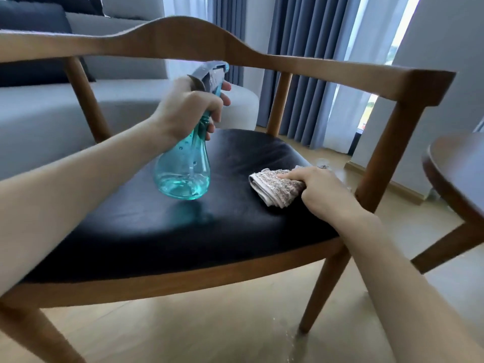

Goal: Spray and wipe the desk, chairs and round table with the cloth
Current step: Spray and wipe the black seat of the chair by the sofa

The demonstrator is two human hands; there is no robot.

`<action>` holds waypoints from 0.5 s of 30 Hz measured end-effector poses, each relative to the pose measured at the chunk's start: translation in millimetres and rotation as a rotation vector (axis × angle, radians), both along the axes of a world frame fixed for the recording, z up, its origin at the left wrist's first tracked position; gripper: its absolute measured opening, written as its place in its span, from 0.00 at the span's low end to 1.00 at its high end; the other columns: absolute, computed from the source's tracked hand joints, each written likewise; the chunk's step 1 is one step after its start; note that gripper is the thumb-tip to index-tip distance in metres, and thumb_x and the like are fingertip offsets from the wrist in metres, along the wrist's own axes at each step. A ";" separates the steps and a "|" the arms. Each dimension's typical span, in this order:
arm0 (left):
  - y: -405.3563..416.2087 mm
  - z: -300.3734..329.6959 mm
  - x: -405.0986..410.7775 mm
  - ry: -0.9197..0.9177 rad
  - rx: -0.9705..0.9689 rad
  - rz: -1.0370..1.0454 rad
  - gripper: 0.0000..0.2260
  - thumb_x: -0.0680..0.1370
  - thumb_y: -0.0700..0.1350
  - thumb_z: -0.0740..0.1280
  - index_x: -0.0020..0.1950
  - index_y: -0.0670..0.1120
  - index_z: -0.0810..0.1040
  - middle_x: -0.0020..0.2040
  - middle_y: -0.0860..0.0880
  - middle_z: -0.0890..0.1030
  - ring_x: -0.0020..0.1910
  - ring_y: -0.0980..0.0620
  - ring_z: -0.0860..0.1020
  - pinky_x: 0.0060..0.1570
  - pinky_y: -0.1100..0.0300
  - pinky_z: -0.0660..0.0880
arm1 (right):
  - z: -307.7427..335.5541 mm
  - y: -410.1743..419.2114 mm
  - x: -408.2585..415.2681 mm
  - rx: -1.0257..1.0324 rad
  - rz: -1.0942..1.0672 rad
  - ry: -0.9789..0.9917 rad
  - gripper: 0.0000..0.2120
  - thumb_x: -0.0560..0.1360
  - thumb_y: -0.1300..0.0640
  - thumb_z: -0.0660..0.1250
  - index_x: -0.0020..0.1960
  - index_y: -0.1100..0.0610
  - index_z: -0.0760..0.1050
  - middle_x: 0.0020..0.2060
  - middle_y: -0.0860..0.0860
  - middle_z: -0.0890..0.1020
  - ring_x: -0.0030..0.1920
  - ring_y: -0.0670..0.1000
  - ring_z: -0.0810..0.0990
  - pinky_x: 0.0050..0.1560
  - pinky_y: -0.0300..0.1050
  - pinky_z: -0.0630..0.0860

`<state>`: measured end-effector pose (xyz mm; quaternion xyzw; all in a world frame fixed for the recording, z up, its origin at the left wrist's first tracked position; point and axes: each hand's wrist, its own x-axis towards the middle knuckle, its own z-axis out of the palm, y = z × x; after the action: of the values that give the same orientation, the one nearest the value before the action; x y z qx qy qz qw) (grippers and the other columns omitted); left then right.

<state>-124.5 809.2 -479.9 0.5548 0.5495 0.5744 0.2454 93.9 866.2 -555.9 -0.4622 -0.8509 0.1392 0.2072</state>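
While the left hand (188, 106) curls round the neck of a teal spray bottle (183, 169), with a finger over the trigger of its grey head, the bottle hangs tilted just above the middle of the black seat (162, 226) of a wooden chair (183, 40). A little clear liquid sits in the bottle's rounded base, and its nozzle points toward the chair's back rail. The right hand (322, 189) grips a folded, speckled grey-beige cloth (275, 187) and presses it onto the seat near the seat's right edge, close to the right armrest post. Bottle and cloth are apart, with bare black cushion between them. Beyond the chair's right side, the rim of a dark round table (450, 179) shows at the edge of view. Behind the chair stand a grey sofa (39, 116) and blue-grey curtains (301, 61). Pale wood floor (209, 331) lies underneath.
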 end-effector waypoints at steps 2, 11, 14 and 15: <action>6.0 -6.6 11.7 0.005 -0.020 -0.040 0.21 0.60 0.37 0.61 0.53 0.42 0.75 0.47 0.43 0.77 0.24 0.55 0.71 0.24 0.64 0.71 | -7.9 -9.9 12.2 0.043 -0.001 0.047 0.31 0.72 0.73 0.54 0.67 0.47 0.74 0.69 0.48 0.72 0.71 0.51 0.64 0.71 0.46 0.57; 20.9 -13.8 28.5 -0.021 -0.033 -0.103 0.23 0.60 0.36 0.60 0.55 0.40 0.75 0.48 0.43 0.77 0.25 0.55 0.71 0.24 0.64 0.71 | -80.2 -66.7 36.5 0.256 0.000 0.361 0.36 0.73 0.74 0.62 0.68 0.39 0.63 0.70 0.40 0.63 0.75 0.40 0.51 0.75 0.60 0.52; 18.6 -15.8 23.3 -0.046 -0.026 -0.073 0.22 0.60 0.37 0.61 0.54 0.41 0.76 0.48 0.43 0.78 0.25 0.55 0.72 0.25 0.64 0.71 | -102.7 -76.7 31.9 0.351 -0.013 0.474 0.37 0.70 0.75 0.62 0.71 0.45 0.65 0.72 0.46 0.66 0.76 0.47 0.55 0.72 0.66 0.57; 17.1 -16.6 20.7 -0.052 -0.016 -0.064 0.22 0.60 0.37 0.61 0.54 0.41 0.76 0.48 0.43 0.78 0.25 0.55 0.72 0.25 0.64 0.71 | -108.2 -80.7 25.9 0.385 -0.038 0.527 0.36 0.70 0.74 0.61 0.71 0.46 0.65 0.72 0.47 0.67 0.76 0.49 0.57 0.71 0.67 0.58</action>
<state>-103.8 826.3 -496.5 0.5551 0.5294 0.5760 0.2825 119.8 785.5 -664.1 -0.3784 -0.7700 0.0866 0.5063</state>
